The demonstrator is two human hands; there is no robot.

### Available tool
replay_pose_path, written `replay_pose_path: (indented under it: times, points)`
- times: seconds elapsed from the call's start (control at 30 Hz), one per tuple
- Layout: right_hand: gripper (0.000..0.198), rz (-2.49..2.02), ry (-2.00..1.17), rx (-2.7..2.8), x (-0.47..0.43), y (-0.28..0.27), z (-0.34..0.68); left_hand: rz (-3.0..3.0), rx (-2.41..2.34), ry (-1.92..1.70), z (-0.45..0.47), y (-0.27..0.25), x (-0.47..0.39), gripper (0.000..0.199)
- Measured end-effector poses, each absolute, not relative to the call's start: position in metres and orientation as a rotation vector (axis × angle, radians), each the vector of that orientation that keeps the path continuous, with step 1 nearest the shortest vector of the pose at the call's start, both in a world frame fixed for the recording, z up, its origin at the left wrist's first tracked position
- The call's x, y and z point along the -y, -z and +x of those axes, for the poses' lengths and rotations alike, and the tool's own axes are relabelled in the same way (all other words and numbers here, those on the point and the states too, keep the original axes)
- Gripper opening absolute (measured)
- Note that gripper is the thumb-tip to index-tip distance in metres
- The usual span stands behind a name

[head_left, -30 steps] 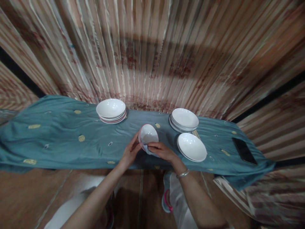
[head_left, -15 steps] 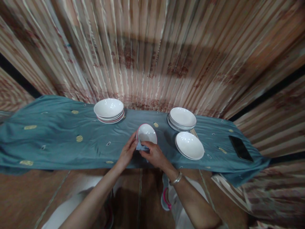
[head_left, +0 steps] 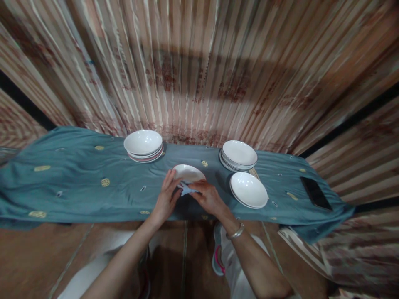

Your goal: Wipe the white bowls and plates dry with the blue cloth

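Above the front part of the table, a white bowl with a thin red rim (head_left: 189, 172) is tilted between my hands. Its left side is gripped by my left hand (head_left: 167, 194), fingers along the rim. My right hand (head_left: 207, 196) pinches a light blue cloth (head_left: 186, 189) against the bowl's near edge. Part of the cloth and the bowl's underside are hidden by my fingers.
At the back left stands a stack of white bowls (head_left: 143, 143). Another stack of bowls (head_left: 239, 154) is at the back right, with a shorter stack (head_left: 248, 190) in front. A black phone (head_left: 315, 193) lies far right on the teal tablecloth (head_left: 81, 182). Curtains (head_left: 187, 74) hang behind.
The bowl has tipped so that its opening looks flatter. My left hand has shifted up over its left rim, and my right hand has moved slightly right with the cloth.
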State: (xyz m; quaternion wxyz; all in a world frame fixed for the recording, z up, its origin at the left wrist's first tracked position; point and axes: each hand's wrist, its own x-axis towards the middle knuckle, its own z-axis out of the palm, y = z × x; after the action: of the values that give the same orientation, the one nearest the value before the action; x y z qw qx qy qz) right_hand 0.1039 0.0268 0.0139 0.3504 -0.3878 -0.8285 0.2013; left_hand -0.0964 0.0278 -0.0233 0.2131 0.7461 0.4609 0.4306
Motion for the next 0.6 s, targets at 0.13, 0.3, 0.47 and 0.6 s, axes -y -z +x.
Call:
replay_pose_path:
  times: [0.13, 0.3, 0.47, 0.6]
  points:
    - [0.022, -0.962, -0.479, 2.121, -0.027, -0.014, 0.104, 2.175, -1.302, -1.187, -0.101, 0.017, -0.031, 0.029]
    - [0.021, -1.009, -0.602, 1.886, -0.030, -0.011, 0.103, 2.084, -1.348, -1.212, -0.102, 0.009, -0.034, 0.030]
    - [0.029, -1.066, -0.984, 1.193, -0.044, -0.012, 0.111, 2.011, -1.302, -1.182, -0.097, 0.003, -0.037, 0.030]
    - [0.038, -0.987, -1.116, 0.831, -0.059, -0.013, 0.123, 1.920, -1.185, -1.173, -0.088, -0.002, -0.040, 0.025]
